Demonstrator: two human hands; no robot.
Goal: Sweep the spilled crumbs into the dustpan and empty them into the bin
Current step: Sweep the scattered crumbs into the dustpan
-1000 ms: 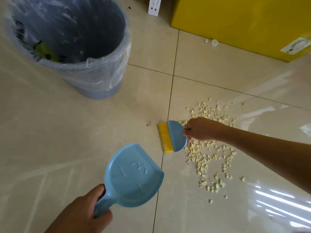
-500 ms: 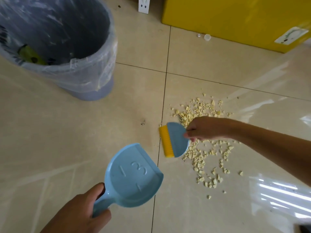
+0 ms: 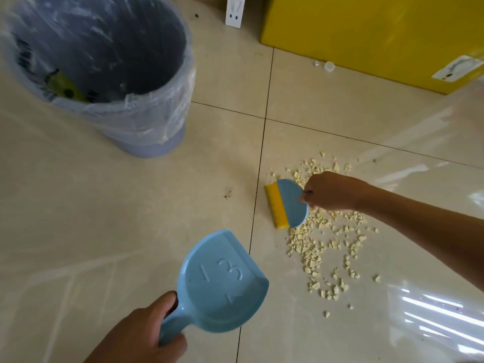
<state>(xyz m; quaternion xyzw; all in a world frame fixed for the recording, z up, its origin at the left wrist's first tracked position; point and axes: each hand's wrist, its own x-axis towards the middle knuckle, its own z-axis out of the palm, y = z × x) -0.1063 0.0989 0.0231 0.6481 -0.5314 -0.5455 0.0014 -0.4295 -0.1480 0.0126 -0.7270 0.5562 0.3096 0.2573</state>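
Pale yellow crumbs [image 3: 324, 239] lie scattered on the beige floor tiles at centre right. My right hand [image 3: 332, 191] grips the handle of a small blue brush [image 3: 292, 203] with yellow bristles, held at the left edge of the crumbs, bristles pointing left. My left hand [image 3: 141, 334] grips the handle of a light blue dustpan [image 3: 220, 279], which is empty and sits left of and nearer than the crumbs, its open mouth facing right. A blue bin [image 3: 146, 121] lined with a clear plastic bag stands at the upper left.
A yellow box [image 3: 366, 35] stands at the back right with two small white caps [image 3: 328, 66] on the floor before it. A white socket strip [image 3: 235, 11] lies at the top middle. A small dark speck [image 3: 227, 193] marks the tile left of the brush.
The brush and my right hand stay at the left edge of the crumbs with little shift. The dustpan keeps its place. The view has swung slightly, bringing the bin further in.
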